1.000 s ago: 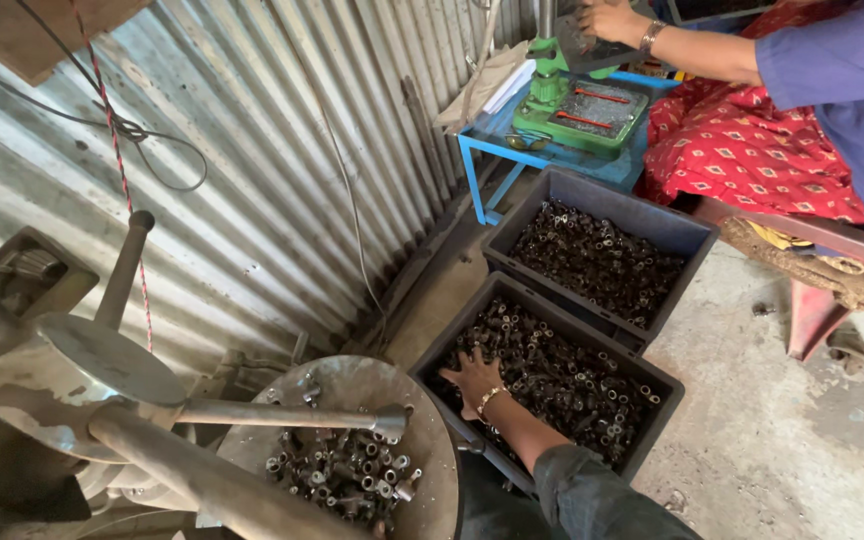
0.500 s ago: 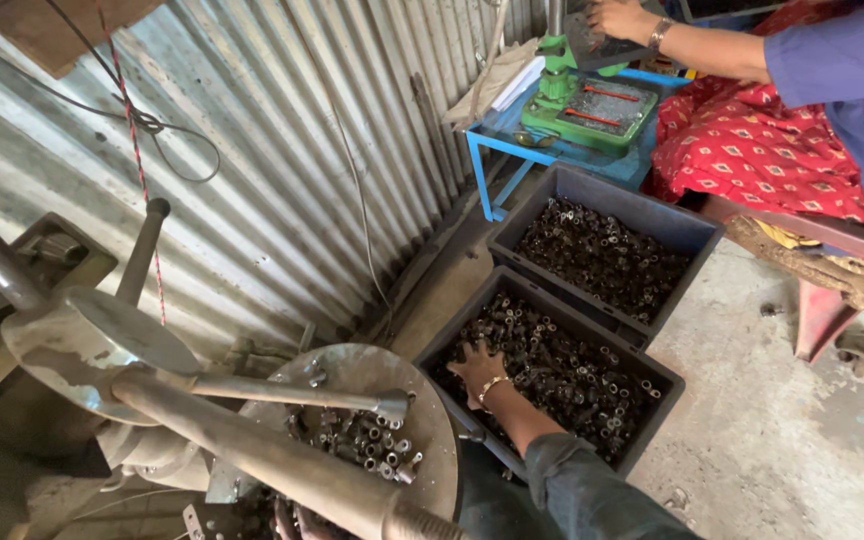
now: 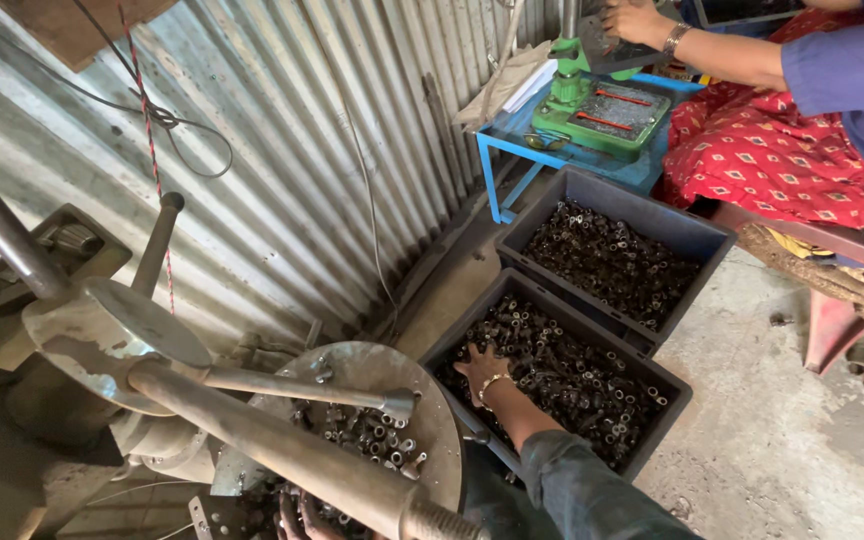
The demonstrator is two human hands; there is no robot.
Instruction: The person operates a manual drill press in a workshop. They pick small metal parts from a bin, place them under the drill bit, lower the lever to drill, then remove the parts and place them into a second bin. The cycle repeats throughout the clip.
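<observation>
right hand (image 3: 482, 372) now deeper in near dark crate (image 3: 562, 375) than second ago, fingers spread apart, palm down on small metal sleeves (image 3: 592, 385), digging in for handful rather than lifting out. left hand (image 3: 302, 515) low at frame bottom under press lever (image 3: 282, 455), fingers mostly hidden, cannot tell grip. round metal pan (image 3: 432, 420) holds fewer sleeves, loose. far crate (image 3: 612, 255) also full of same parts. another person's hand (image 3: 637, 20) works green press (image 3: 602, 110) on blue tabletop (image 3: 512, 130).
</observation>
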